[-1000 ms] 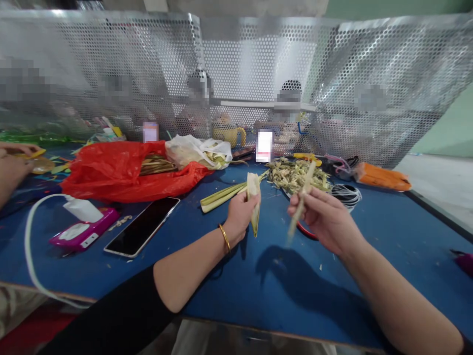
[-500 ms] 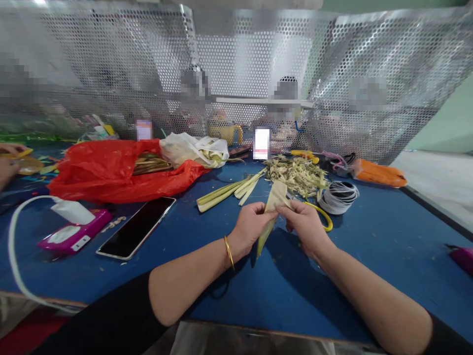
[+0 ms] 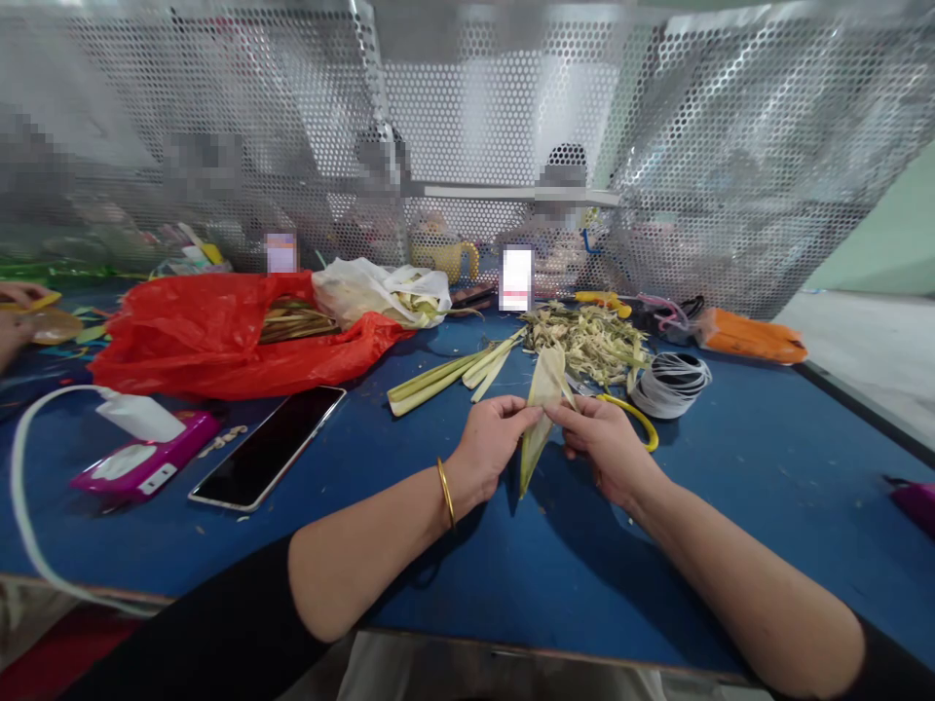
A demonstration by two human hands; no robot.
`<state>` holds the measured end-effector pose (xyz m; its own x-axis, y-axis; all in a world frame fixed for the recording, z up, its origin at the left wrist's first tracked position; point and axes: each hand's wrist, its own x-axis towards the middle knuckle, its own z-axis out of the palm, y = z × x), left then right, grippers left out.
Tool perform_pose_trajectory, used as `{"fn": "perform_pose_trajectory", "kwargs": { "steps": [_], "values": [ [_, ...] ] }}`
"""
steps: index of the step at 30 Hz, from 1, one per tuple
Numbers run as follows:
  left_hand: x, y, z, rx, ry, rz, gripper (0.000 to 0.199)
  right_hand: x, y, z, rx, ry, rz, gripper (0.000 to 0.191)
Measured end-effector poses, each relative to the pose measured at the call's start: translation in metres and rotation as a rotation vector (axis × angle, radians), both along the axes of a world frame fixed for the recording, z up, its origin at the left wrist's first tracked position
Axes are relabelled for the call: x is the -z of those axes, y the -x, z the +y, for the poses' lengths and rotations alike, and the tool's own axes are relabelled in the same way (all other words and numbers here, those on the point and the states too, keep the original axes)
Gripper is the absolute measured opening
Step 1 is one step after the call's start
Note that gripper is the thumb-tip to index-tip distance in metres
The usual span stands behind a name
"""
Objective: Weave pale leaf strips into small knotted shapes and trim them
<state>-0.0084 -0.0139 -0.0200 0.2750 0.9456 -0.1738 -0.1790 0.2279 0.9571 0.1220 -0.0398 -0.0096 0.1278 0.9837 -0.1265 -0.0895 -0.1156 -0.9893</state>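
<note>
A pale green dried leaf [image 3: 539, 440], like a corn husk, is held above the blue table [image 3: 467, 565]. My left hand [image 3: 495, 440] pinches its left edge between thumb and fingers. On the opposite edge, my right hand [image 3: 600, 436] grips it the same way. The leaf's broad end points away from me and its narrow tip hangs down towards me. Just beyond my right hand lie yellow-handled scissors [image 3: 643, 426], partly covered by it. Behind the leaf is a heap of shredded husk [image 3: 584, 341]. Several long leaf strips [image 3: 434, 382] lie left of the heap.
On the left are a red plastic bag [image 3: 190, 336], a white bag [image 3: 380, 292], a phone [image 3: 270, 448] and a purple power strip [image 3: 150, 458] with a white cable. To the right sit a wire coil [image 3: 670, 385] and an orange packet [image 3: 752, 336]. A perforated screen [image 3: 497, 107] stands behind.
The leaf has turned slightly and opened out flatter, its lower tip shifting right. Both hands keep their pinch on it. The camera view has shifted slightly.
</note>
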Motion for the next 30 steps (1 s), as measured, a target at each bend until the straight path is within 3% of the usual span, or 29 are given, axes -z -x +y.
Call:
{"fn": "perform_pose_trajectory", "kwargs": {
  "steps": [15, 22, 30],
  "values": [
    [0.0056, -0.0037, 0.0005, -0.035, -0.038, -0.030, 0.018, 0.0089, 0.0048, 0.0009, 0.095, -0.094, -0.047, 0.034],
    [0.0059, -0.0037, 0.0024, 0.044, 0.152, -0.113, 0.025, 0.0046, 0.0051, 0.0004, -0.059, -0.074, 0.051, 0.032],
    [0.0052, -0.0008, 0.0026, 0.009, 0.012, -0.033, 0.019, 0.0007, -0.0030, 0.0009, -0.088, -0.007, 0.135, 0.032]
  ]
}}
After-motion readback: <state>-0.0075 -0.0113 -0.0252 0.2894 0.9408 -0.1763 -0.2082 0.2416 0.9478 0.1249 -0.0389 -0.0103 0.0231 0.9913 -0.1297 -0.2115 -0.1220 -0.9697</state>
